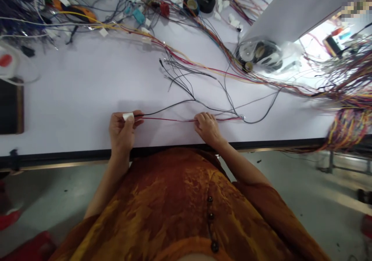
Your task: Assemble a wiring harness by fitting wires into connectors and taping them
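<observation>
Near the table's front edge, my left hand (123, 131) pinches a white connector (128, 116) between thumb and fingers. A red wire (162, 119) and a black wire (171, 105) run out of it to the right. My right hand (208, 128) is closed over the red wire, which passes under its fingers and comes out on the right, ending near small metal terminals (243, 117). The black wire branches behind the hands into several thin black leads (181, 83) with terminals at their tips.
A long bundle of red and yellow wires (186, 59) crosses the table behind. Black tape rolls (206, 0), an orange-handled tool (77, 13) and a plastic bag (261, 55) lie farther back. At left is a dark flat device (11, 106); at right, a thick wire bundle (348, 127).
</observation>
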A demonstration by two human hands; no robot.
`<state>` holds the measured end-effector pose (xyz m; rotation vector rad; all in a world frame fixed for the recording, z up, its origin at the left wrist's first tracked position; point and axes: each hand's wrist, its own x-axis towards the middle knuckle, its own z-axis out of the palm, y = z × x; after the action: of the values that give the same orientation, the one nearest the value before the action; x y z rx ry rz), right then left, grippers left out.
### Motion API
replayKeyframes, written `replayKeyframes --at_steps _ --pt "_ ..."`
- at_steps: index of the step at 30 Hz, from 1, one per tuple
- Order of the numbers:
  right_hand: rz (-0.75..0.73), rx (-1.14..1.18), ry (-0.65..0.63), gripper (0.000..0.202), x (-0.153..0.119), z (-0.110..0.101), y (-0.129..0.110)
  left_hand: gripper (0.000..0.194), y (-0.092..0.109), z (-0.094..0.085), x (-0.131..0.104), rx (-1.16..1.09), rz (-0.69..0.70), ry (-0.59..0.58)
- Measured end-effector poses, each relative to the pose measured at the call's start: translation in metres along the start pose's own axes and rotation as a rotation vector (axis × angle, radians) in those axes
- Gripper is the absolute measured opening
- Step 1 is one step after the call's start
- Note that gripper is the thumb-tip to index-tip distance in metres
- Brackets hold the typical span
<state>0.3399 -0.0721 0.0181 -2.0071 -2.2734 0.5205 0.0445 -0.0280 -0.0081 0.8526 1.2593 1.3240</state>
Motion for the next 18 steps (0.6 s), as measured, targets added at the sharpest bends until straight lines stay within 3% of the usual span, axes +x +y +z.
replayKeyframes --at_steps 5,11,18 --pt "0.002 -0.028 -0.058 0.020 -0.001 -0.013 0.015 0.031 0.003 0.001 0.001 -0.019 -0.054 -0.019" --pt "0.157 -0.071 0.061 0.020 0.000 -0.024 0.044 0.033 0.006 -0.003 0.004 -0.055 -0.076 0.035" --pt "0.338 0.003 0.181 0.031 -0.010 -0.027 0.098 0.043 0.010 -0.002 0.006 -0.145 -0.088 -0.006"
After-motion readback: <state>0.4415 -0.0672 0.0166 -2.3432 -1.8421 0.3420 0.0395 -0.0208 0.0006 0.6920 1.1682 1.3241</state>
